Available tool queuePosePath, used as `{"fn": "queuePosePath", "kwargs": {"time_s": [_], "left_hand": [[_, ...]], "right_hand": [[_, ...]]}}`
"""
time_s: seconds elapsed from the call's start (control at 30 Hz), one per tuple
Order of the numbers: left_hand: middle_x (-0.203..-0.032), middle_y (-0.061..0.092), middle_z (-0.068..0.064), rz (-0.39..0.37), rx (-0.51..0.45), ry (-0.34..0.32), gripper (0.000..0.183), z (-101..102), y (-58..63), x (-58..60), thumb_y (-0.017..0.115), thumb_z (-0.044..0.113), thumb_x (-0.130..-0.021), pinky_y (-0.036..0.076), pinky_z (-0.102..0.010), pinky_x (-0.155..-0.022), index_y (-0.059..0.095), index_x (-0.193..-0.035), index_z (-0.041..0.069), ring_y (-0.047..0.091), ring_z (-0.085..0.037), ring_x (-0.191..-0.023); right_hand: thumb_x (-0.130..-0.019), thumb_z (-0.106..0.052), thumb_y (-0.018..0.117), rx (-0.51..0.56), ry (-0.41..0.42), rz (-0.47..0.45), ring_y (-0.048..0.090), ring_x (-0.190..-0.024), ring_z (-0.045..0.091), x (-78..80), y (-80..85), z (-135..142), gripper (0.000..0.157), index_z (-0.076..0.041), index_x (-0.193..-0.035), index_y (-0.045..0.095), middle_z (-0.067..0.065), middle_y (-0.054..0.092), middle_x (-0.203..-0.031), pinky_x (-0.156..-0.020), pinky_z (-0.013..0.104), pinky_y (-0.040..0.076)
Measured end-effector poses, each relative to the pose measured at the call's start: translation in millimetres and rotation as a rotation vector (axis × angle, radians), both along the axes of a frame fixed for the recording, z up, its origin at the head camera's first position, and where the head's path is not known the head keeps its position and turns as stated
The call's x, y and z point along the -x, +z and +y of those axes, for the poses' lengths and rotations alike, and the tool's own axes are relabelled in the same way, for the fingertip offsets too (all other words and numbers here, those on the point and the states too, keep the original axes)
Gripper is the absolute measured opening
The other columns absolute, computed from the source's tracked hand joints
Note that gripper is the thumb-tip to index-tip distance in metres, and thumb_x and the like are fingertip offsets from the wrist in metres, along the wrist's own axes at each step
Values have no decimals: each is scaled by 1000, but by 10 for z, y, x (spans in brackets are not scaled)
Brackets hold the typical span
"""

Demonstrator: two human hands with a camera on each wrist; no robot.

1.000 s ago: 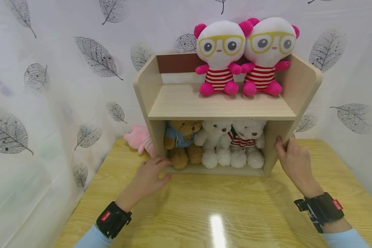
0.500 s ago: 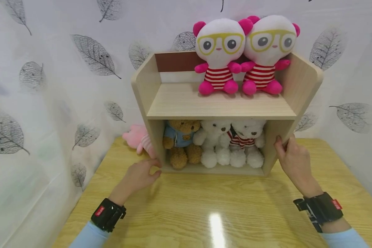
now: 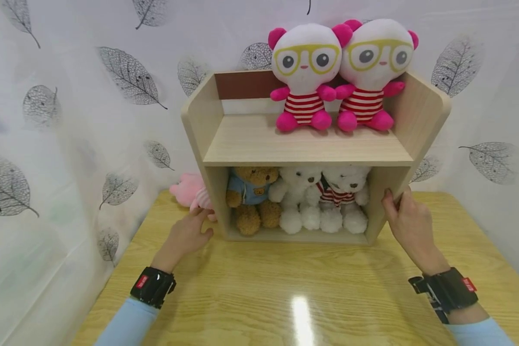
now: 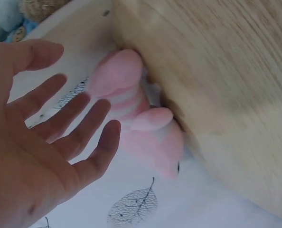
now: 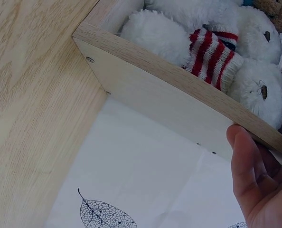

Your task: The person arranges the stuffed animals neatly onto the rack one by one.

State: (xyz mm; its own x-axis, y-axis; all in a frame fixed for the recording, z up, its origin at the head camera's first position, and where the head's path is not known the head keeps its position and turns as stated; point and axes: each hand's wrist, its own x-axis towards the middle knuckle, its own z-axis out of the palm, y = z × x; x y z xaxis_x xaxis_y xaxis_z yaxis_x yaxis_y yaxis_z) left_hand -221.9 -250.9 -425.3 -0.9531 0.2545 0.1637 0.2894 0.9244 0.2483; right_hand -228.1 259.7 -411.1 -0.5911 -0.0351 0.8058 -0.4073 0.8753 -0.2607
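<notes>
A pale wooden two-tier shelf (image 3: 308, 153) stands on the table. My right hand (image 3: 411, 226) grips the front edge of its right side panel (image 5: 174, 114), with the thumb toward the inside and the fingers along the outer face. To the left of the shelf lies a pink plush pig (image 3: 189, 191) with a striped body, partly hidden behind the side panel. My left hand (image 3: 185, 235) reaches toward it. In the left wrist view its fingers are spread and slightly bent, with nothing in them, beside the plush; whether they touch it I cannot tell.
Two white-and-pink plush pandas (image 3: 302, 67) sit on the shelf's upper tier. Below sit a brown teddy bear (image 3: 254, 197) in a blue top and two white bears (image 3: 300, 202), one in red-and-white stripes. A leaf-patterned curtain (image 3: 86, 144) hangs behind the wooden table (image 3: 259, 288).
My left hand has left the shelf's lower left corner and moved left and slightly up to the pink pig. The right hand keeps its grip on the right panel.
</notes>
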Motion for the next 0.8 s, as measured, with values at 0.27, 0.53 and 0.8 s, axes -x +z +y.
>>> {"fn": "queuePosePath", "kwargs": {"time_s": [0.27,0.53,0.8], "left_hand": [[-152,44,-28,-45,44,1,68,-23,-194,147,65,17,-89,51,-72,-78,44,-153,11,55,-51,-127],[-150,45,-23,-129,111,130,62,-46,-228,147,63,26,-92,49,-70,-79,46,-152,19,58,-52,-116],[-149,51,-25,-206,131,208,58,-181,-243,77,59,34,-97,46,-73,-87,48,-152,17,56,-54,-120]], "right_hand": [[-99,-11,55,11,-9,-37,39,-37,20,4,-7,4,21,7,-88,50,13,45,-50,-37,22,22],[-99,-10,55,10,-10,-43,35,-40,14,-3,-4,1,20,7,-89,49,11,44,-52,-38,20,21],[-99,-10,55,-2,-12,-23,34,-39,13,-2,-5,2,20,7,-90,50,11,44,-52,-38,21,21]]}}
